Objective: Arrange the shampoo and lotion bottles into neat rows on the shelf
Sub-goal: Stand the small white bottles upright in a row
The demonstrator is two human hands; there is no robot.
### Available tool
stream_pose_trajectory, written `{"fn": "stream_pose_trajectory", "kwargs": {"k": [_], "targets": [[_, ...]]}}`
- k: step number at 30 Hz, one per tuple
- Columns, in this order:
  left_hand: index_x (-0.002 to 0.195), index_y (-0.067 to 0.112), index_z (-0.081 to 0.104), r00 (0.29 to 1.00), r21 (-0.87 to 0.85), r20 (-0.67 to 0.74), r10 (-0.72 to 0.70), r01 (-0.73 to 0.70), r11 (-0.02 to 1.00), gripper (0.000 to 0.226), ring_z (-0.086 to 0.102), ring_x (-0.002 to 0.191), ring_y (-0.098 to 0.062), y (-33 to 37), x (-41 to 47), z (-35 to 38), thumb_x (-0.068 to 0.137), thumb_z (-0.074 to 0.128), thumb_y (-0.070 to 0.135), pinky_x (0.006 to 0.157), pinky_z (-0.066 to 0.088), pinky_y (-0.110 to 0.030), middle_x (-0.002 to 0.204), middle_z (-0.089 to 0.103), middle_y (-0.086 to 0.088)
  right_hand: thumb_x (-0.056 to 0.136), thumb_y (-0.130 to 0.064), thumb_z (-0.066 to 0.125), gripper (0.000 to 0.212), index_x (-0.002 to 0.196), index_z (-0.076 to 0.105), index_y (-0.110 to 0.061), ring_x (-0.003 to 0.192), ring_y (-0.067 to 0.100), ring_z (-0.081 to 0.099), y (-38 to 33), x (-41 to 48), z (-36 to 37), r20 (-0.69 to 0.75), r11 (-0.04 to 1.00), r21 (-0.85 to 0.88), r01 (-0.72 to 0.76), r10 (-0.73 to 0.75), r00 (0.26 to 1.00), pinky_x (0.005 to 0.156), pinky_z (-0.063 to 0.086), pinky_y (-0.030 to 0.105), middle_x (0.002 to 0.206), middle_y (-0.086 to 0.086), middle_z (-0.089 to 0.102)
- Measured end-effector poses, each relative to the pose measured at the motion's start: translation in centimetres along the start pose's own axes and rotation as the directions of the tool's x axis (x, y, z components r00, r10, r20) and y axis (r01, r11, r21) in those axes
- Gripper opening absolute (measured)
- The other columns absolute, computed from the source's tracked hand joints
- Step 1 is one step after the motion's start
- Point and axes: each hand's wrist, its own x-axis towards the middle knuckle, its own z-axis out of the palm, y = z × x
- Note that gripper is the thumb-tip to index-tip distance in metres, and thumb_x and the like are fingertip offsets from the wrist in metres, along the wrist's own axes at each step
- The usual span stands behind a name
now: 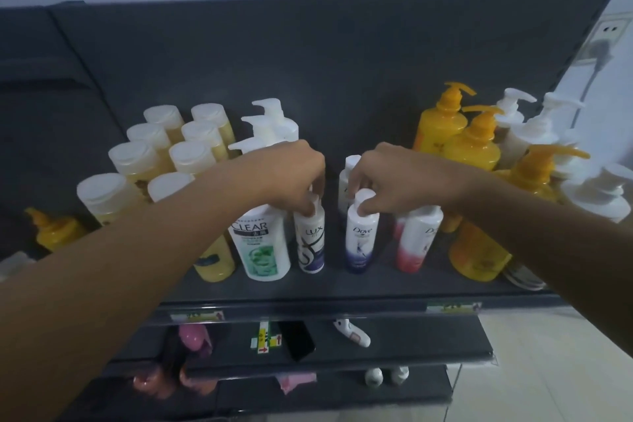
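- A person's left hand (291, 175) is pinching the white cap of a small Lux bottle (311, 243), fingers curled down around the top; the bottle is standing upright near the front of the dark top shelf (342, 288).
- The right hand (387, 178) is closing its fingertips on the round white cap of a Dove bottle with a purple base (360, 240), which is standing upright just beside the Lux bottle with a narrow gap between them.
- A larger white Clear bottle (262, 243) is standing just left of the Lux bottle, partly under the left wrist.
- A pink-based Dove bottle (418, 240) is leaning slightly just right of the purple one, below the right wrist.
- Another small white bottle (349, 171) is showing behind, between the two hands.
- Pale yellow bottles with white flip caps (161, 154) are lining up in two rows at the left, with white pump bottles (270, 120) behind the left hand.
- Yellow pump bottles (476, 147) and more white pump bottles (534, 127) are crowding the right end of the shelf.
- A wall socket with a plug (606, 41) is showing at upper right.
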Motion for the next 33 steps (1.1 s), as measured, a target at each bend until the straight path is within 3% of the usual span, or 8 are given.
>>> {"fn": "stream_pose_trajectory", "kwargs": {"k": [3,10,17,21,24,27,30,33], "targets": [[0.106,0.03,0.079,1.0,-0.03,-0.003,-0.015,0.015,0.999,0.034,0.067,0.08,-0.017,0.1,0.4,0.1,0.075,0.075,0.042,0.07,0.06,-0.036,0.083,0.067,0.01,0.08,-0.027,0.075,0.025,0.104,0.078,-0.023,0.081,0.005,0.054,0.3,-0.3,0.2,-0.001,1.0,0.015,0.017,-0.017,1.0,0.064,0.039,0.018,0.095,-0.011,0.072],[0.103,0.03,0.08,0.999,-0.067,0.024,-0.031,0.033,0.997,0.034,0.069,0.081,-0.016,0.7,0.9,0.2,0.072,0.075,0.045,0.07,0.061,-0.038,0.087,0.073,0.009,0.081,-0.024,0.075,0.02,0.101,0.078,-0.023,0.065,-0.003,0.048,0.3,-0.5,0.1,0.016,0.999,0.015,0.047,-0.047,0.999,0.056,0.027,0.009,0.067,-0.026,0.047],[0.111,0.03,0.078,0.997,-0.058,0.072,-0.042,0.046,0.997,0.04,0.068,0.083,-0.014,0.8,0.8,-0.3,0.075,0.079,0.047,0.075,0.061,-0.037,0.092,0.072,0.009,0.084,-0.03,0.073,0.03,0.113,0.073,-0.023,0.092,0.013,0.057,0.5,-0.6,0.7,-0.005,1.0,0.02,0.018,-0.018,1.0,0.068,0.037,0.023,0.1,-0.009,0.065],[0.111,0.031,0.076,0.994,-0.113,0.093,-0.061,0.072,0.991,0.043,0.068,0.087,-0.013,0.4,0.8,-1.3,0.077,0.077,0.057,0.079,0.059,-0.037,0.094,0.072,0.009,0.084,-0.043,0.072,0.029,0.107,0.073,-0.025,0.082,0.006,0.06,0.8,-0.6,-0.3,0.001,0.996,0.085,-0.02,0.02,1.0,0.066,0.043,0.02,0.09,-0.014,0.068],[0.097,0.03,0.08,0.994,-0.161,-0.048,-0.096,0.088,0.983,0.025,0.069,0.088,-0.014,-0.8,1.2,-2.7,0.086,0.072,0.05,0.077,0.058,-0.036,0.087,0.073,0.012,0.086,-0.042,0.069,0.025,0.106,0.074,-0.026,0.083,0.007,0.067,1.6,0.0,-1.3,-0.113,0.992,0.096,-0.078,0.089,0.99,0.072,0.052,0.025,0.087,-0.012,0.074],[0.104,0.031,0.076,0.984,-0.095,-0.14,-0.111,0.099,0.991,0.027,0.068,0.093,-0.017,-2.0,2.3,-2.8,0.083,0.072,0.048,0.078,0.058,-0.038,0.095,0.073,0.011,0.087,-0.034,0.069,0.027,0.112,0.072,-0.024,0.091,0.014,0.066,2.6,1.5,-1.5,-0.194,0.992,0.06,-0.107,0.117,0.974,0.077,0.054,0.031,0.098,-0.007,0.072],[0.121,0.036,0.068,0.996,0.082,-0.048,-0.08,0.084,0.993,0.045,0.065,0.101,-0.018,-2.2,3.3,-2.0,0.078,0.073,0.05,0.081,0.053,-0.036,0.11,0.07,0.009,0.085,-0.029,0.071,0.039,0.123,0.068,-0.023,0.103,0.019,0.064,3.5,3.2,-0.7,-0.118,0.994,0.031,-0.103,0.106,0.987,0.082,0.051,0.03,0.111,-0.004,0.07],[0.121,0.036,0.068,0.995,0.144,0.044,-0.092,0.085,0.986,0.046,0.057,0.093,-0.016,-2.0,3.9,-1.0,0.078,0.074,0.049,0.083,0.046,-0.035,0.107,0.069,0.009,0.083,-0.027,0.073,0.042,0.125,0.067,-0.026,0.111,0.02,0.062,4.1,4.2,0.5,-0.046,0.992,0.049,-0.113,0.115,0.992,0.086,0.051,0.032,0.119,-0.004,0.07]]}}
